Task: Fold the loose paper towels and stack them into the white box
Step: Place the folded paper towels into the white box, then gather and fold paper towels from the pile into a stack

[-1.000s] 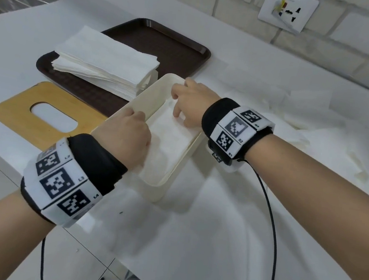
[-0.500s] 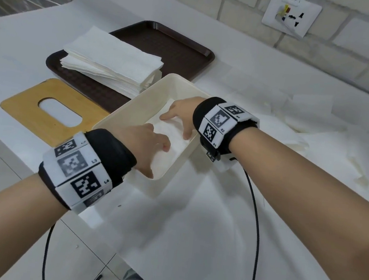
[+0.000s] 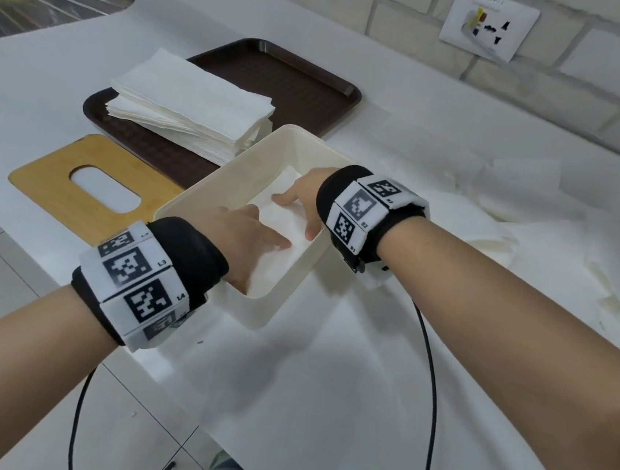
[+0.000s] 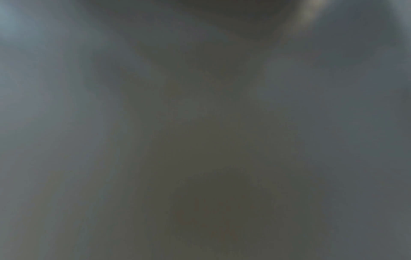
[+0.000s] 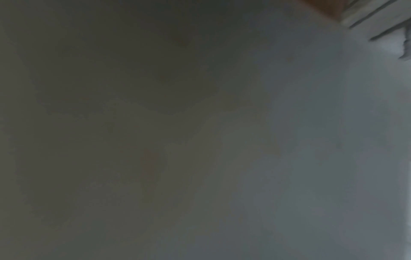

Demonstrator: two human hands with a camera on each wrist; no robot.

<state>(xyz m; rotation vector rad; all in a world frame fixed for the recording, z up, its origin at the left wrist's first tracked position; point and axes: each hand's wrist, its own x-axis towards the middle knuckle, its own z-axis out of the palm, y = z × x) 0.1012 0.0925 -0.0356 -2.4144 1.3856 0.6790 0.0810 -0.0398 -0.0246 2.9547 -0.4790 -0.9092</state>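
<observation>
The white box (image 3: 206, 190) stands on the counter in the head view, with a folded paper towel (image 3: 272, 269) lying flat inside it. My left hand (image 3: 258, 235) reaches in from the near side, its fingers stretched out flat on the towel. At the box's right side my right hand (image 3: 296, 208) presses down on the same towel with spread fingers. Neither hand holds anything. Loose paper towels (image 3: 514, 202) lie crumpled on the counter to the right. Both wrist views are dark and blurred.
A stack of folded towels (image 3: 191, 107) sits on a brown tray (image 3: 290, 76) behind the box. A wooden lid (image 3: 46, 176) with an oval slot lies to the left. A large white sheet (image 3: 323, 389) covers the near counter. A sink (image 3: 22, 5) is far left.
My left hand left the box's near rim and went inside onto the towel. My right hand slid from the far end toward the near right side, flattening the towel.
</observation>
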